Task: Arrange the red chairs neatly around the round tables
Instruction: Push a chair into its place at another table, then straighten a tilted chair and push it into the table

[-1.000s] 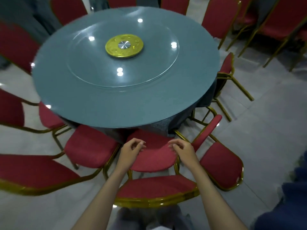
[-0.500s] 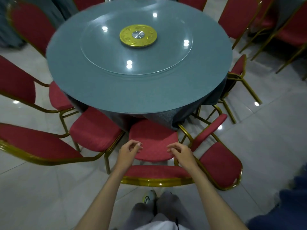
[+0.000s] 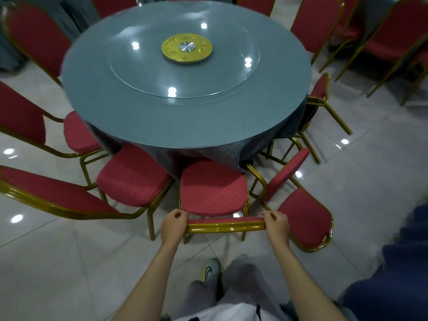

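Note:
A round grey-blue table (image 3: 185,126) with a glass turntable and a gold centre disc (image 3: 186,48) fills the upper middle. Directly before me stands a red chair (image 3: 212,192) with a gold frame, its seat tucked against the tablecloth. My left hand (image 3: 172,224) grips the left end of its backrest top and my right hand (image 3: 276,224) grips the right end. To its right another red chair (image 3: 303,215) stands turned at an angle, back toward the table. On the left a further red chair (image 3: 133,179) faces the table.
More red chairs ring the table: at the left (image 3: 76,133), the far left (image 3: 34,38) and the right edge (image 3: 320,89). Extra chairs (image 3: 393,38) cluster at the top right. A dark blue cloth shape (image 3: 398,262) lies at the lower right. My shoe (image 3: 209,269) rests on the tiled floor.
My hands have spread apart from above the seat to the two ends of the backrest top and closed on it. The view has pulled back from the table.

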A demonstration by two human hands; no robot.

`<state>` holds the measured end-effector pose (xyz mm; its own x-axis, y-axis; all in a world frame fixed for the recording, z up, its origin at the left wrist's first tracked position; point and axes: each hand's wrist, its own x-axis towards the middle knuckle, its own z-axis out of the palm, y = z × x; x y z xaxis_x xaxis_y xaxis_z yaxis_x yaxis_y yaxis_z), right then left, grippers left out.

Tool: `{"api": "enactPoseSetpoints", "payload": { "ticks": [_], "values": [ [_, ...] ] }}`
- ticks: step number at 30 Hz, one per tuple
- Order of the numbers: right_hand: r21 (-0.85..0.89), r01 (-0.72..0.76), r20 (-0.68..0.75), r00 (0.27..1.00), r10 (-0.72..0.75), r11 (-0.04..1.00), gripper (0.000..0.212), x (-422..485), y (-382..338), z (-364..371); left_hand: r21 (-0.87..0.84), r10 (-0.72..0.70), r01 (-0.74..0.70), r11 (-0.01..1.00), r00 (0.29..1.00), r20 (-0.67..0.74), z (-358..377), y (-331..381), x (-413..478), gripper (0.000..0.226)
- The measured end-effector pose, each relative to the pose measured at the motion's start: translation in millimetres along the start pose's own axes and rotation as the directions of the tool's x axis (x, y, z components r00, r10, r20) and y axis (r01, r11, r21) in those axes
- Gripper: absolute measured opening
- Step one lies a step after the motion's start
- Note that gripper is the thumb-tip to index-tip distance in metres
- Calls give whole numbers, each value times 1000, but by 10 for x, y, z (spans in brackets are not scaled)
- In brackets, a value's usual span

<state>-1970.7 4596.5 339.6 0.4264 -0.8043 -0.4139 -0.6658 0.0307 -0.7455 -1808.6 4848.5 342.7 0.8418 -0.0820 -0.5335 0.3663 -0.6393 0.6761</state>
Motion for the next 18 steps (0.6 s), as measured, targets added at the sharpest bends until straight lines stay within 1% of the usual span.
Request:
{"api": "enactPoseSetpoints", "payload": {
  "ticks": [1, 3, 5, 9, 13, 18],
  "values": [
    [50, -54, 10, 999, 53, 997, 17, 3, 6, 11, -64, -29, 29, 997, 1000, 8, -26, -13, 12, 18],
    [178, -177, 71, 983, 167, 968, 19, 14, 6, 46, -145, -47, 50, 988, 999, 25, -69, -30, 20, 25],
    [274, -237, 116, 970, 213, 932, 21, 40, -12, 55, -184, -35, 40, 982, 999, 33, -72, -23, -1, 34],
    [260, -225, 109, 973, 203, 939, 25, 91, 9, 28, -228, -20, 18, 974, 1000, -7, -2, 14, -78, 36],
    [270, -206, 147, 974, 172, 941, 30, 121, 67, -53, -236, -43, 42, 971, 999, 3, 82, 25, -110, 35],
    [222, -151, 122, 985, 126, 963, 29, 110, 72, -86, -239, -43, 43, 970, 999, 5, 118, 14, -95, 35]
  ]
}}
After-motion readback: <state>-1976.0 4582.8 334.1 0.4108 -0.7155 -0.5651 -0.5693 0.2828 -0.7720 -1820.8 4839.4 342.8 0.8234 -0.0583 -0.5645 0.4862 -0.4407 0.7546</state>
